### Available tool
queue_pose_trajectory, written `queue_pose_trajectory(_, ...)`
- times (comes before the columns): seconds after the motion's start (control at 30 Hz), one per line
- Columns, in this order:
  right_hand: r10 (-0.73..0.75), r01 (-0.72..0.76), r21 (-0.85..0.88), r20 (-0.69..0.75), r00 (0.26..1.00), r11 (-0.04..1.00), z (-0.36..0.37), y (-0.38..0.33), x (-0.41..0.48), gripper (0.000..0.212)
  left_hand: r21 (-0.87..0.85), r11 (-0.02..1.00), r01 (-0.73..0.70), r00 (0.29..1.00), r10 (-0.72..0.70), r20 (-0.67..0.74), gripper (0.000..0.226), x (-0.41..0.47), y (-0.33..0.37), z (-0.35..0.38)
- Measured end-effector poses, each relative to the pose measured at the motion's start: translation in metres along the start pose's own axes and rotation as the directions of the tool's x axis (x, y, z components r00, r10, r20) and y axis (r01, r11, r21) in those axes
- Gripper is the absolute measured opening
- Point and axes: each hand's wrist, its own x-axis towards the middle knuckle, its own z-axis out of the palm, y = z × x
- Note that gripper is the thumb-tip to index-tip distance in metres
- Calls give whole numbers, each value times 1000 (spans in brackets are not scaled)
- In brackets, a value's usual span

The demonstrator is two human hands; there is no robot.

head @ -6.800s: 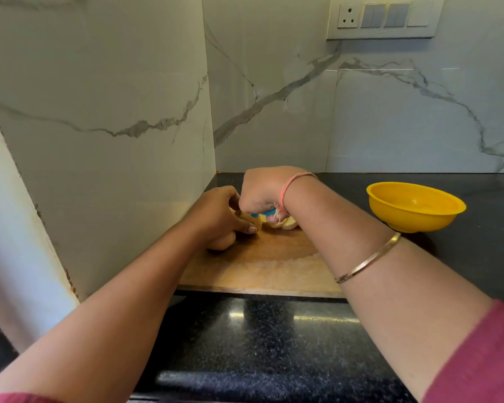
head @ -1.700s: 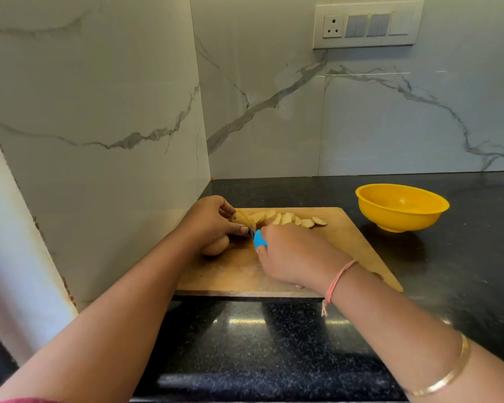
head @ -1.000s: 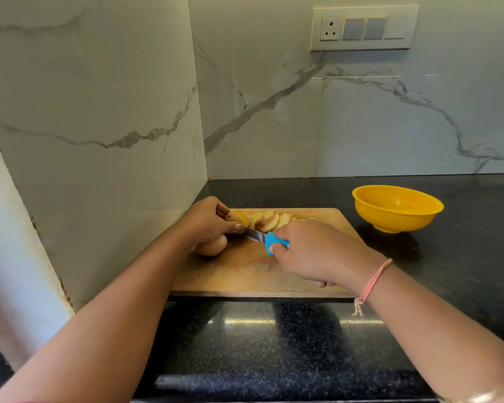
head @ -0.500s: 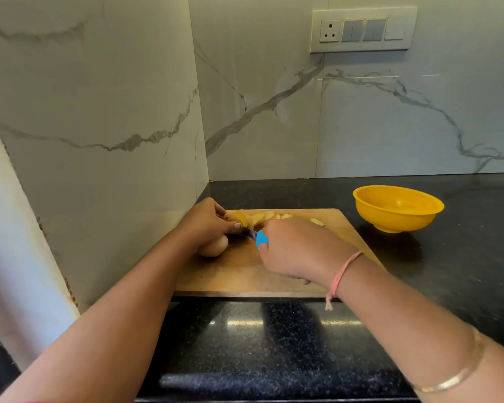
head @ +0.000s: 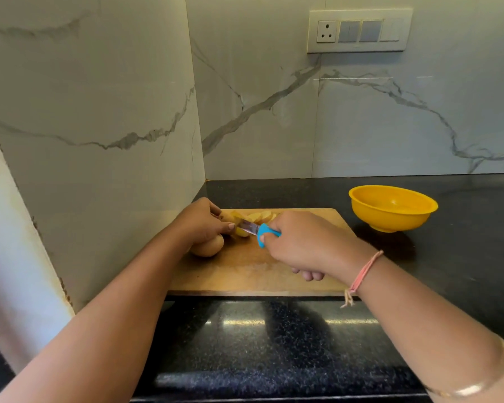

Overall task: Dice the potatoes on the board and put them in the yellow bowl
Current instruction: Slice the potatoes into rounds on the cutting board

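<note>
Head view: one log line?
left hand: holds cut potato | right hand: grips knife, cutting | board: slices, whole potato | yellow bowl: empty

A single wide-angle camera is riding on the person's head, looking forward and down across the black surface (head: 274, 344) from its near edge. It is facing a corner where the left marble wall (head: 99, 112) is meeting the back marble wall (head: 361, 126), with the switch plate (head: 358, 30) showing high at upper right. The view is sitting close: both forearms are entering from the bottom corners and converging over the cutting board (head: 239, 274) at mid-frame, left grip (head: 202, 225) beside right grip (head: 300, 245). The yellow bowl (head: 390, 219) is falling right of centre.
</note>
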Motion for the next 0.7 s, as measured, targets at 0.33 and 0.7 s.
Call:
queue_pose_trajectory(0.33,71,-75,-36,-94,993,997,22,-3,20,23,-31,998,-49,998,50,35,46,-3,2,1)
queue_pose_trajectory(0.7,156,-155,18,-101,983,988,16,8,16,33,-11,992,-123,989,124,81,46,-8,5,1)
